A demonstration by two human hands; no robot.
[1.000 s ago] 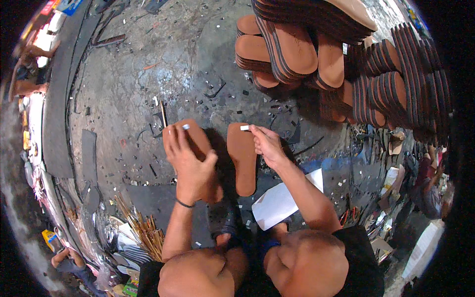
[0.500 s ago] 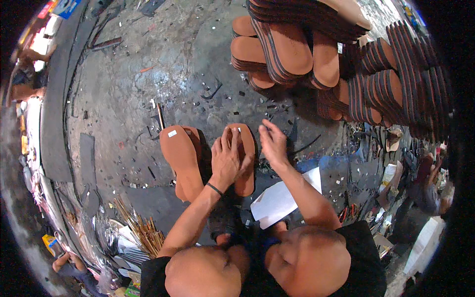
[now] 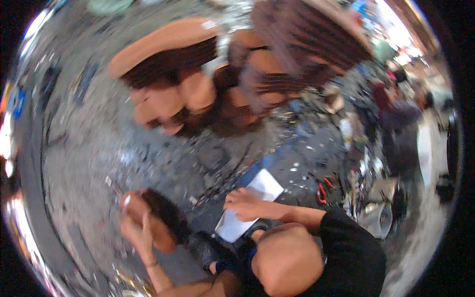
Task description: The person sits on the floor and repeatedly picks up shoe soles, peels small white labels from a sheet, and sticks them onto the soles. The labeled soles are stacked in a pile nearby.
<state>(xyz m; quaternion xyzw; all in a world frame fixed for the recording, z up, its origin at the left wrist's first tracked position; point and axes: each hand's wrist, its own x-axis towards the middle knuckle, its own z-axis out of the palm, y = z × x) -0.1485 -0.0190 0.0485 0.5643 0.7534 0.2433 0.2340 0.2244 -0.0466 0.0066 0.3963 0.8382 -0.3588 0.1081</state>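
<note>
A brown shoe insole (image 3: 161, 230) with a small white tag lies on the floor at lower left, with dark layers or shadow along its right side. My left hand (image 3: 136, 231) is closed around its left edge, thumb across the top, though motion blurs the fingers. To the right, my right hand (image 3: 245, 204) lies over a white sheet (image 3: 232, 228) near my foot, fingers pointing left and slightly bent. Nothing shows in its grasp, and the undersides of its fingers are hidden.
Tall stacks of brown insoles (image 3: 198, 94) stand ahead, more of them (image 3: 307, 39) leaning at the upper right. Red-handled scissors (image 3: 322, 193) lie on the floor to the right. Small scraps litter the ground. Another person (image 3: 396, 116) sits at far right.
The view has swung right, so things appear farther left. My right hand has come down onto the white sheet. My left hand has moved from the right insole to the left one.
</note>
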